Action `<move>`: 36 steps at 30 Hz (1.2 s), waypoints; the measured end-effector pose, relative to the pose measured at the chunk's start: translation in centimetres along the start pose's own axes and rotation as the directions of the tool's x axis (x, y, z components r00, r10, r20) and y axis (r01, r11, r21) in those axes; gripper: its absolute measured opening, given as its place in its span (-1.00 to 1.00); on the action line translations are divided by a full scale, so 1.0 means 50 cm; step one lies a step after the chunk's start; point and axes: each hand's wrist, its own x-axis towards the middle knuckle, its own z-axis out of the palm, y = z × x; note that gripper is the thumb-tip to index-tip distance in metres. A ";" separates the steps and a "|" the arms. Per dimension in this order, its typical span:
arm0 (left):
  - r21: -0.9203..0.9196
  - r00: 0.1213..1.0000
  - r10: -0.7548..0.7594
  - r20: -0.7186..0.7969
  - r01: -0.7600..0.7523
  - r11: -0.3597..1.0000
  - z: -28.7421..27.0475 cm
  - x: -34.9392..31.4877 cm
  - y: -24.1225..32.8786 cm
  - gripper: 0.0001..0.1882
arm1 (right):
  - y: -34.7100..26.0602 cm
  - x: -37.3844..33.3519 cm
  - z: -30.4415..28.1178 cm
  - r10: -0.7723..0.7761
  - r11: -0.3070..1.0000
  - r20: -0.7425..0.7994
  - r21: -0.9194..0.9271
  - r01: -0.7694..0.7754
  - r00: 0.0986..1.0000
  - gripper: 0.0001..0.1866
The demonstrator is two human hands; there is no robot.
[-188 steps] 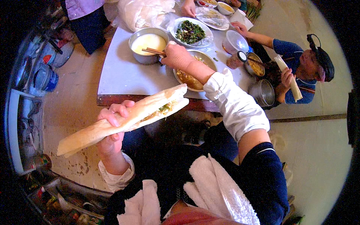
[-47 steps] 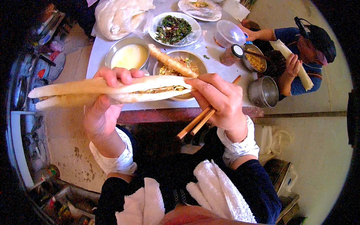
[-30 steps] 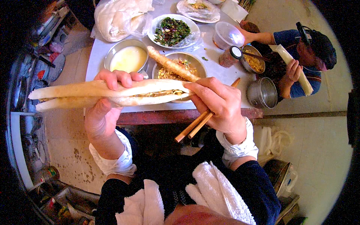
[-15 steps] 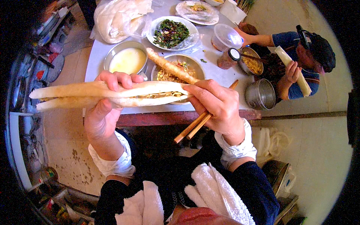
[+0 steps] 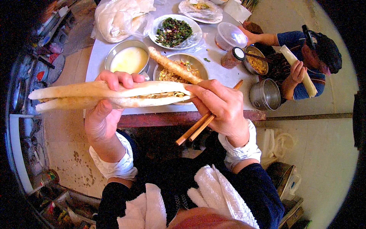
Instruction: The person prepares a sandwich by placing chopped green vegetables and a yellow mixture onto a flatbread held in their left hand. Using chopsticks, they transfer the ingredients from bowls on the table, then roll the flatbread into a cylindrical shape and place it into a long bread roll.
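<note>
A long pale flatbread (image 5: pixel 68 88), folded lengthwise, is stretched sideways in front of me, with sprouts or noodle-like filling showing in its open slit. My left hand (image 5: pixel 103 114) grips it near the middle, fingers over the top and thumb beneath. At its right end, my right hand (image 5: pixel 221 103) pinches the bread and also holds a pair of wooden chopsticks (image 5: pixel 202 128) slanting under the palm. Just behind, a metal bowl (image 5: pixel 206 70) contains a sprout mixture. A browned rolled stick (image 5: pixel 171 65) lies across that bowl, its near end hidden by my right hand.
A metal bowl of pale yellow liquid (image 5: pixel 131 61), a plate of dark greens (image 5: pixel 176 33) and bagged flatbreads (image 5: pixel 122 21) stand on the table. A lidded jar (image 5: pixel 231 59) and steel pot (image 5: pixel 263 97) are rightward. A person (image 5: pixel 297 72) sits at right holding a rolled flatbread.
The flatbread's left end has shifted very slightly up and left. Both hands keep the same grip, and the chopsticks have barely moved.
</note>
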 end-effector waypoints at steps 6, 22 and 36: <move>0.007 1.000 0.017 0.003 -0.017 1.000 -0.008 -0.005 -0.009 -0.53 | 0.003 -0.006 0.009 -0.007 1.000 -0.006 -0.003 0.007 1.000 -0.70; 0.109 0.999 -0.048 0.024 0.045 0.993 -0.017 -0.009 0.006 -0.53 | -0.009 0.002 0.024 0.098 0.995 0.026 0.032 -0.098 0.995 -0.74; 0.090 0.997 -0.036 0.062 0.031 0.995 -0.016 -0.015 0.013 -0.52 | -0.009 -0.015 0.033 0.050 0.999 -0.029 0.018 -0.050 0.998 -0.73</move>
